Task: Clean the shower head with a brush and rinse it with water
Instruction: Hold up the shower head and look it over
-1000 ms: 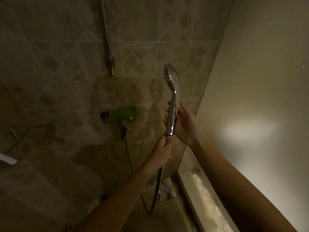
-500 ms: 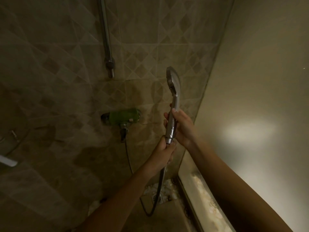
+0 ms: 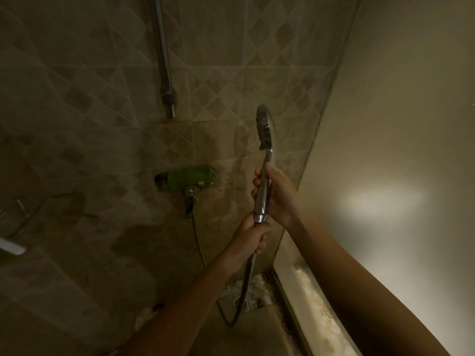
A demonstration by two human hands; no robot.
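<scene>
A chrome shower head (image 3: 264,129) stands upright in front of the tiled wall, its spray face turned left. My right hand (image 3: 279,195) is wrapped around the middle of its handle. My left hand (image 3: 253,236) grips the bottom of the handle where the metal hose (image 3: 246,281) joins it. The hose loops down near the floor and back up to the green mixer tap (image 3: 191,177). No brush is in view.
A chrome riser rail (image 3: 164,60) runs down the wall above the tap. A frosted glass panel (image 3: 385,150) closes the right side, with a stained sill (image 3: 316,301) at its foot. A floor drain (image 3: 240,303) lies below the hose. A white object (image 3: 11,246) juts in at far left.
The shower head has turned, so its spray face now points more to the left. My right hand has closed more fully around the handle; my left hand has stayed at the hose joint.
</scene>
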